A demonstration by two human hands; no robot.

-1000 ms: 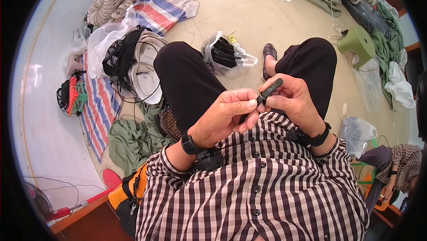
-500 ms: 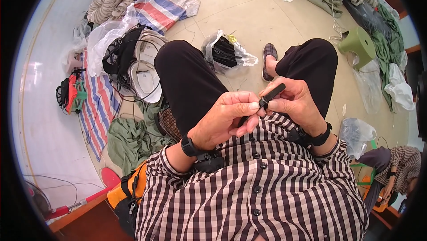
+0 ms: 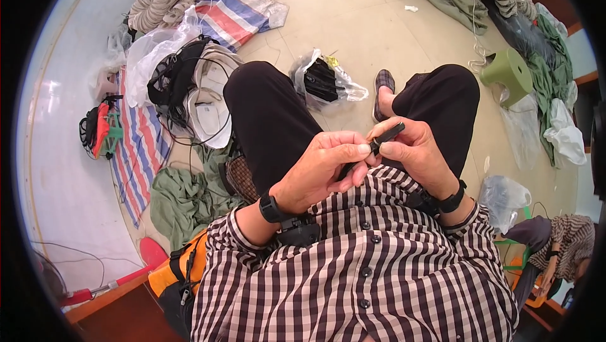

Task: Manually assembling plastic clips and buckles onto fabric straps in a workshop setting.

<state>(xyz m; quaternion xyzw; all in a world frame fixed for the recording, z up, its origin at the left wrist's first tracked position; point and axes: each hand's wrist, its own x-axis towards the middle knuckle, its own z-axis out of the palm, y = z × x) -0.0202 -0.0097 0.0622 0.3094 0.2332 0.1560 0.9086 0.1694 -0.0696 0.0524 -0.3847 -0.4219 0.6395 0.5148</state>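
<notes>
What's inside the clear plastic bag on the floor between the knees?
Inside the crumpled clear plastic bag lie dark black items and a small yellow bit. Anything underneath them is covered.

i count two hands at work, my left hand (image 3: pixel 322 168) and my right hand (image 3: pixel 413 149), with one slim black piece (image 3: pixel 386 135) pinched between them. i see two black wrist straps, one on each wrist. on the floor i make out one clear bag of dark items (image 3: pixel 323 80), one green plastic stool (image 3: pixel 507 73), one striped woven sheet (image 3: pixel 142 146), one bundle of black cables (image 3: pixel 173 80), one olive cloth heap (image 3: pixel 183 193), one slipper (image 3: pixel 382 83) and one red-handled tool (image 3: pixel 120 272). one other person (image 3: pixel 558 253) sits at the lower right.
</notes>
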